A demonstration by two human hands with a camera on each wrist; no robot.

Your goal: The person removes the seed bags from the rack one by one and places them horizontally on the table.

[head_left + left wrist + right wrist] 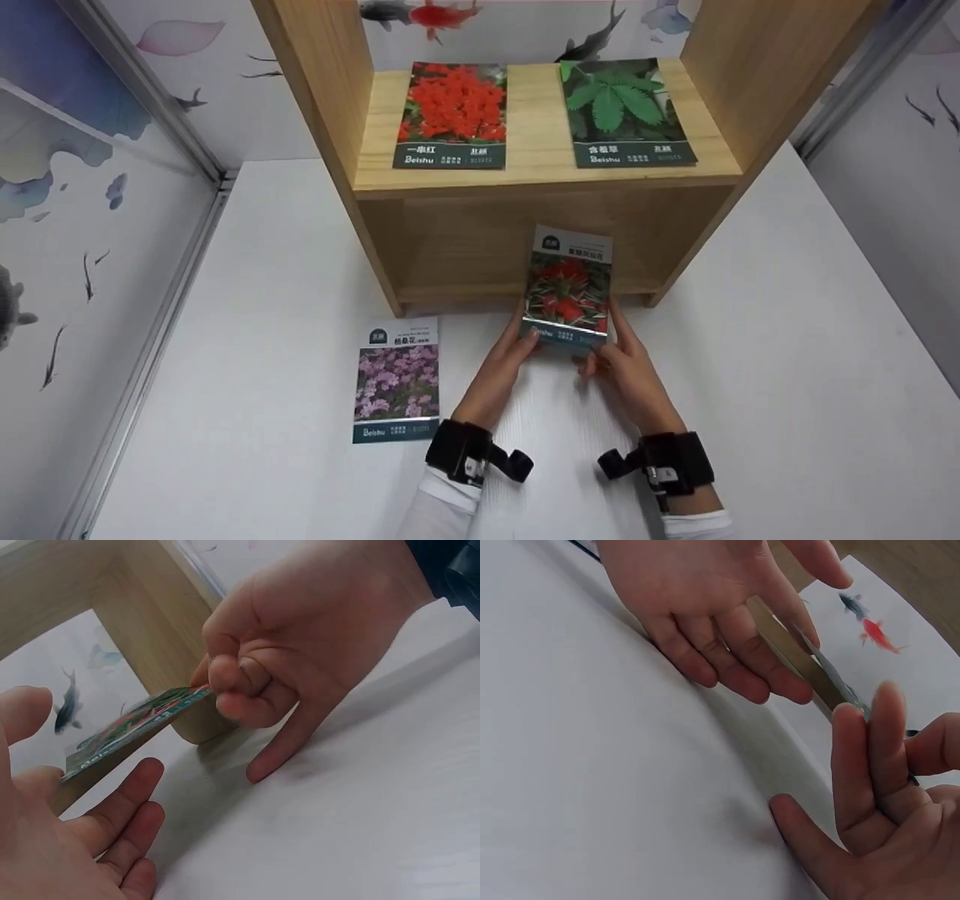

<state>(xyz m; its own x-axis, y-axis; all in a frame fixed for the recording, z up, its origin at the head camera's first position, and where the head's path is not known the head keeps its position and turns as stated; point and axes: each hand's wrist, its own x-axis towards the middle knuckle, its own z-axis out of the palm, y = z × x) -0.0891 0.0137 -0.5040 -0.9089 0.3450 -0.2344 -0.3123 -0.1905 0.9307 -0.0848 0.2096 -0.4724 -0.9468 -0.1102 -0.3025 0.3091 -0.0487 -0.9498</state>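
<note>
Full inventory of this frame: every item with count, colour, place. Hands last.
held seed packet: 1, red chillies on white and dark green, held off the table before the shelf's lower opening
purple-flower packet: 1, purple, white top, flat on table, left of the hands
red-flower packet: 1, red, upper shelf, left
green-leaf packet: 1, green, upper shelf, right
wooden shelf: 1, light wood, back of table
table: 1, white
left hand: grips held packet's lower left
right hand: pinches its lower right
wrist cameras: 2, black

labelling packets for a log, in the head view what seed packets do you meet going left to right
purple flower packet → red flower packet on the shelf → red pepper packet held in both hands → green leaf packet on the shelf
</note>
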